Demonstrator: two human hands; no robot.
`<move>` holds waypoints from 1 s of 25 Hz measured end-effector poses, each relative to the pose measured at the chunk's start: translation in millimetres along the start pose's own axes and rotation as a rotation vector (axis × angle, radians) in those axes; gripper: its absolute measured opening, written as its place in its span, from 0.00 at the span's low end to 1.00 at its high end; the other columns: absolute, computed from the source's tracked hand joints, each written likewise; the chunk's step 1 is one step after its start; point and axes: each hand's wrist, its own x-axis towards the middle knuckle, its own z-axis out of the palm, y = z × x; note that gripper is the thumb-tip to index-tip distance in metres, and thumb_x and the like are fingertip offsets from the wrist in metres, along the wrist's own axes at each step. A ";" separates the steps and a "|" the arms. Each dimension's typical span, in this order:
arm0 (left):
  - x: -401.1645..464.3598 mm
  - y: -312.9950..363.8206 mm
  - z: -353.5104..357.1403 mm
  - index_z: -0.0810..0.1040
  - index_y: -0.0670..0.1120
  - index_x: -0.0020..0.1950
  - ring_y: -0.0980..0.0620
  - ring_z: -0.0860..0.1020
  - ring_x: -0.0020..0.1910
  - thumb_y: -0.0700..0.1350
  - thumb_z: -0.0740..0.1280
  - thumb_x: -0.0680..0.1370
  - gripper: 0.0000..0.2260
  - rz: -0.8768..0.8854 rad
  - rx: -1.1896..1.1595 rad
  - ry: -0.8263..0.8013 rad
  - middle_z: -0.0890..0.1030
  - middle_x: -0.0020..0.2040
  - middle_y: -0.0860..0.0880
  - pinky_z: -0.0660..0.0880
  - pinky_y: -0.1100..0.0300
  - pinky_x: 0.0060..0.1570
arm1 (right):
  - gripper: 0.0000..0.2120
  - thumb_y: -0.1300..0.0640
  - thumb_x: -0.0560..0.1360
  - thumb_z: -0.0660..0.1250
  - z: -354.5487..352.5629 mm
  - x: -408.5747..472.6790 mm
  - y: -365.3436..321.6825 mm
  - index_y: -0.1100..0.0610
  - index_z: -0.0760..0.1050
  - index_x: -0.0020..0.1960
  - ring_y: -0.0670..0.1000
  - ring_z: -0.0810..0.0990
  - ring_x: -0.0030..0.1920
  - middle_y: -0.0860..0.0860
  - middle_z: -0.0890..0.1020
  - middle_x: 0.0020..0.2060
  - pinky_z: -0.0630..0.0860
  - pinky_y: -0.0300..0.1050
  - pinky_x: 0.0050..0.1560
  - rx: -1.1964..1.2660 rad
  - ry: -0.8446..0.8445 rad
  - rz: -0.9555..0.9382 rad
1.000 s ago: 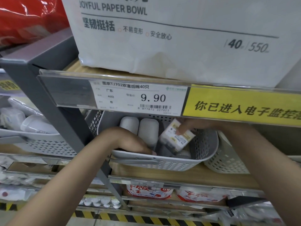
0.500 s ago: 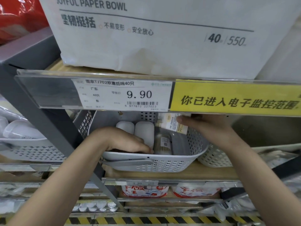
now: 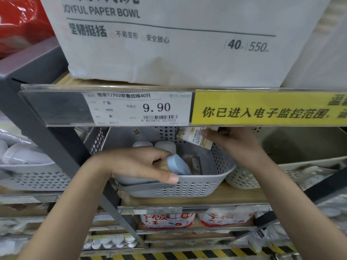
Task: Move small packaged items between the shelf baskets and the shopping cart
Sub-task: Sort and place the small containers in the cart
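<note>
- the left hand [image 3: 139, 166] grips a blue-capped container [image 3: 177, 164] just above the front rim of the grey basket [image 3: 187, 186], its long axis tilted, cap toward the camera.
- the right hand [image 3: 232, 141] pinches a small white packet [image 3: 195, 136] at the basket's back right corner, tucked under the shelf edge.
- half a second earlier the left hand held nothing visible inside the basket; the container is now lifted.

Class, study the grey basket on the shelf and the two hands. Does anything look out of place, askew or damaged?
Nothing looks damaged or spilled. The basket sits slightly askew, its front rim jutting past the shelf edge. The left hand grips a blue-capped container; the right hand pinches a small box, tilted, at the basket's back corner.
</note>
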 end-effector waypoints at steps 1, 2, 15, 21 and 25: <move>-1.3 -3.1 3.0 0.77 0.45 0.57 0.54 0.78 0.47 0.65 0.69 0.67 0.29 0.029 -0.015 0.054 0.81 0.47 0.54 0.74 0.55 0.51 | 0.10 0.54 0.70 0.73 -0.2 -0.8 -0.4 0.44 0.74 0.46 0.26 0.74 0.37 0.34 0.77 0.40 0.67 0.19 0.37 0.026 0.017 -0.015; -2.5 -5.0 5.9 0.78 0.48 0.57 0.54 0.80 0.50 0.61 0.71 0.66 0.25 0.051 -0.033 0.120 0.82 0.50 0.54 0.75 0.54 0.53 | 0.11 0.55 0.69 0.74 -1.0 -1.8 0.7 0.44 0.75 0.46 0.27 0.76 0.38 0.34 0.78 0.40 0.68 0.20 0.38 0.055 0.040 -0.032; -51.4 28.2 48.5 0.80 0.69 0.49 0.65 0.80 0.49 0.65 0.73 0.60 0.18 0.473 -0.339 0.689 0.82 0.49 0.64 0.74 0.74 0.46 | 0.18 0.57 0.63 0.74 -23.2 -90.0 -3.6 0.45 0.75 0.50 0.48 0.79 0.47 0.46 0.81 0.46 0.77 0.40 0.44 0.361 0.172 -0.272; -27.1 80.6 106.4 0.82 0.67 0.44 0.67 0.81 0.39 0.68 0.73 0.55 0.19 0.587 -0.522 0.550 0.83 0.40 0.63 0.75 0.74 0.37 | 0.29 0.53 0.58 0.80 -50.4 -169.4 17.5 0.51 0.78 0.57 0.51 0.82 0.47 0.50 0.83 0.47 0.80 0.44 0.45 0.652 0.468 -0.152; 19.8 122.9 159.6 0.82 0.67 0.42 0.64 0.82 0.41 0.66 0.77 0.49 0.22 0.543 -0.641 0.342 0.84 0.41 0.60 0.76 0.71 0.37 | 0.30 0.45 0.55 0.82 -88.1 -232.2 48.5 0.54 0.80 0.54 0.57 0.83 0.47 0.56 0.84 0.47 0.81 0.49 0.44 0.657 0.684 0.016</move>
